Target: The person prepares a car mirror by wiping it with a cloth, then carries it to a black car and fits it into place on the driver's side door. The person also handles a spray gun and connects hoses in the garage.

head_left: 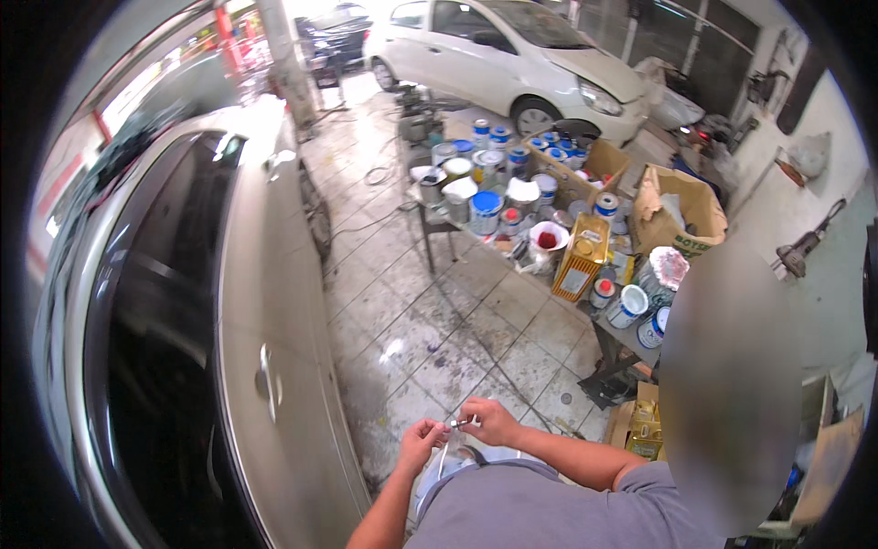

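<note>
In front of my body, low in the middle, my two hands meet with their fingertips close together. My right hand point(489, 423) pinches a small metal fitting point(458, 423), silver with a dark part; its exact kind is too small to tell. Just beside it, my left hand point(422, 443) has its fingertips pressed together at the fitting's left end. What they grip, if anything, is hidden. A thin white cord or strip point(443, 465) hangs below the left fingers.
A beige car point(293, 366) stands close on my left. Ahead to the right, a table bears paint cans point(486, 210), a yellow rectangular tin point(582, 256) and a cardboard box point(604, 166). A paper bag point(681, 209) stands beyond. A hose point(476, 339) crosses the tiled floor; a white car point(494, 55) is parked behind.
</note>
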`<state>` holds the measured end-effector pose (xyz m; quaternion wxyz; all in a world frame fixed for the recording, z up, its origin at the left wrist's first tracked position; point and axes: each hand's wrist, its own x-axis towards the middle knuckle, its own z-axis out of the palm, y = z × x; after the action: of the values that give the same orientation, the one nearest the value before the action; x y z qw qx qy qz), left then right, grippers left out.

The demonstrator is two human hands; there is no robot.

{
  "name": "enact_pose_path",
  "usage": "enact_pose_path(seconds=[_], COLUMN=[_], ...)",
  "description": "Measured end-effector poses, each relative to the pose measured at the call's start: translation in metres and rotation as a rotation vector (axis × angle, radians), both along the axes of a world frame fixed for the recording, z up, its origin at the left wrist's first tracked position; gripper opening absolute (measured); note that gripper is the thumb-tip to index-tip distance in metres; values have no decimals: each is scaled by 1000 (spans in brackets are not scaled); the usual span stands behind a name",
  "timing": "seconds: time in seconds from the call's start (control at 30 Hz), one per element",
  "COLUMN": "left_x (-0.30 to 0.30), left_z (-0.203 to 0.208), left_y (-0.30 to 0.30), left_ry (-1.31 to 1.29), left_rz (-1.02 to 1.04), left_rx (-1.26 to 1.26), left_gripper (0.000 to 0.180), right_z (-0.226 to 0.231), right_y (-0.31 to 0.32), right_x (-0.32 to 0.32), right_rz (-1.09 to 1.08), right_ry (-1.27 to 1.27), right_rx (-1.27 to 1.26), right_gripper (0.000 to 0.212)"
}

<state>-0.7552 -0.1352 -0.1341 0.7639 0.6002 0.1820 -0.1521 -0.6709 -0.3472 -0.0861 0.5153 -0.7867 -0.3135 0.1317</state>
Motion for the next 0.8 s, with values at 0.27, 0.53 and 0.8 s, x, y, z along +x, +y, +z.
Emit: enact_pose_path(seconds=[0.27, 0.53, 0.8], left_x=[292, 485, 663], left_z=[23, 18, 49], left_y=[83, 220, 402], left_ry=[-22, 60, -223], left_rz=[-715, -287, 191], left_rx=[-191, -714, -367], left_gripper=[19, 15, 17], right_z=[14, 12, 43], right_y=[48, 212, 454], right_x=[215, 498, 731], right_rz=[-155, 306, 436], right_ry=[575, 360, 227], right_rx=[90, 145, 159], right_gripper=[20, 20, 18])
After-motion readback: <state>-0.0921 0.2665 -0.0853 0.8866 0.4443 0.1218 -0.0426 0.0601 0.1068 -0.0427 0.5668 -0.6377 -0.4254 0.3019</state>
